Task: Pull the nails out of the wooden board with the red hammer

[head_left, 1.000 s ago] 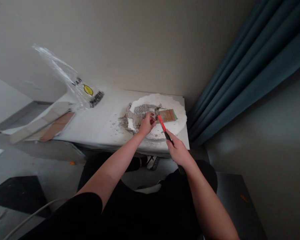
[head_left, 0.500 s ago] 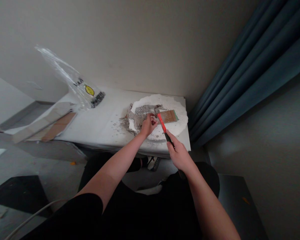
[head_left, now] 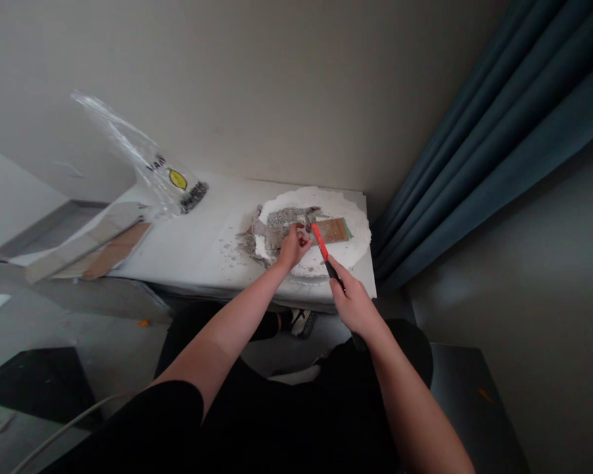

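My right hand (head_left: 354, 303) is wrapped round the black grip of a hammer (head_left: 320, 245) with a red shaft, its metal head resting over grey rubble (head_left: 282, 217). My left hand (head_left: 292, 245) is closed in a pinch beside the hammer head, holding something small I cannot make out. Both work over a white foam slab (head_left: 343, 249) on a white table (head_left: 197, 247). A brown board with a green edge (head_left: 334, 230) lies on the slab to the right of the hammer.
A clear plastic bag (head_left: 148, 161) with a yellow label stands at the table's back left. Cardboard and pale boards (head_left: 96, 247) lean off the left end. A dark blue curtain (head_left: 478, 125) hangs at the right. Grey crumbs (head_left: 234, 247) lie scattered beside the slab.
Almost nothing: the view has shifted slightly, and both hands stay in the same spot over the rubble with the hammer.
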`<state>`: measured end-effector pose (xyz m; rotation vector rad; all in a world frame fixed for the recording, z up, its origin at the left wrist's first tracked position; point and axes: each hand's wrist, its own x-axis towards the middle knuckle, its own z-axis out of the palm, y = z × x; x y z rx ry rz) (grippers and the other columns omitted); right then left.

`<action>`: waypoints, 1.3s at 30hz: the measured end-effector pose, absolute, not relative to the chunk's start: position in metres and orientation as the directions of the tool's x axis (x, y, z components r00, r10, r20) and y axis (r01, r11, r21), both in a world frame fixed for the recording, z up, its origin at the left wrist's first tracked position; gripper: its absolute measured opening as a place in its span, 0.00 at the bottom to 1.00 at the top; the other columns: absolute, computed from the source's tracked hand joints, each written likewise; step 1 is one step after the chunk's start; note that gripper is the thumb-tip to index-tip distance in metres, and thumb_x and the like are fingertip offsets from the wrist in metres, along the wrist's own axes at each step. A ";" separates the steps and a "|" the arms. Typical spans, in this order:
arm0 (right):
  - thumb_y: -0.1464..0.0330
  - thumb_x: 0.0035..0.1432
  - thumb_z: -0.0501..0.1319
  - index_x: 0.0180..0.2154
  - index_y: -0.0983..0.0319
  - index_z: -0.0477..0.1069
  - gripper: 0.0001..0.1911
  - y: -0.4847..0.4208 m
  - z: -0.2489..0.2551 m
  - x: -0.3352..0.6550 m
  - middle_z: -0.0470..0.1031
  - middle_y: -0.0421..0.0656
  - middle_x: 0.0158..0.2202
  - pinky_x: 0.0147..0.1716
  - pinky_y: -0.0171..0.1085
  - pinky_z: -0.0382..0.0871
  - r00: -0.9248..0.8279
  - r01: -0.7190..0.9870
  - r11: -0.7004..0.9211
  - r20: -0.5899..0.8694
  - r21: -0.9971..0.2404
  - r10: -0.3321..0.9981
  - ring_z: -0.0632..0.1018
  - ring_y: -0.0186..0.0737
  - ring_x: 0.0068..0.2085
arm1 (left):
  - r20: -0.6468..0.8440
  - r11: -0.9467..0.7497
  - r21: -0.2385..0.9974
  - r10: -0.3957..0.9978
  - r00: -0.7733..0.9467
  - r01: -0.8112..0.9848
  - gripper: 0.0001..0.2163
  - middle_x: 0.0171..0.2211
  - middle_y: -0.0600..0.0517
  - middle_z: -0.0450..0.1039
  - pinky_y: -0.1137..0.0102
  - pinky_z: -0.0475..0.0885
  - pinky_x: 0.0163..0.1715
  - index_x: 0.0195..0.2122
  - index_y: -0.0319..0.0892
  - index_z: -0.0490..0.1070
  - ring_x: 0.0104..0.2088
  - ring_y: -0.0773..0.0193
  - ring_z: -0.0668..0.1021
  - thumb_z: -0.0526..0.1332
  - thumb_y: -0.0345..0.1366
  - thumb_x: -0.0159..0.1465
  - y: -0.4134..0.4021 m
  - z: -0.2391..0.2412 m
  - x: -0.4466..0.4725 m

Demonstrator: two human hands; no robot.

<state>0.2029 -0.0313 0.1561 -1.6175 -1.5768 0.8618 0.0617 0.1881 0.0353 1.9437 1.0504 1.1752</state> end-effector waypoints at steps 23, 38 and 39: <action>0.66 0.70 0.51 0.73 0.58 0.58 0.33 -0.031 0.158 0.205 0.80 0.51 0.54 0.56 0.53 0.73 0.046 0.566 -0.005 0.025 -0.825 0.999 0.82 0.53 0.51 | 0.395 -0.464 0.827 0.881 0.259 0.318 0.21 0.26 0.59 0.73 0.69 0.69 0.32 0.51 0.44 0.61 0.28 0.64 0.78 0.66 0.27 0.59 0.189 0.035 0.062; 0.67 0.71 0.51 0.75 0.55 0.55 0.33 -0.030 0.160 0.203 0.78 0.49 0.59 0.59 0.54 0.71 0.043 0.558 0.018 0.050 -0.830 0.998 0.81 0.53 0.55 | 0.394 -0.466 0.823 0.881 0.264 0.326 0.21 0.27 0.59 0.75 0.69 0.71 0.33 0.52 0.44 0.61 0.29 0.65 0.79 0.66 0.29 0.60 0.189 0.036 0.062; 0.67 0.71 0.50 0.75 0.55 0.54 0.33 -0.030 0.160 0.203 0.77 0.49 0.59 0.59 0.54 0.71 0.037 0.562 0.022 0.051 -0.827 0.998 0.81 0.54 0.55 | 0.398 -0.470 0.820 0.878 0.264 0.327 0.21 0.27 0.58 0.75 0.69 0.71 0.34 0.51 0.44 0.61 0.29 0.64 0.79 0.66 0.29 0.60 0.189 0.036 0.062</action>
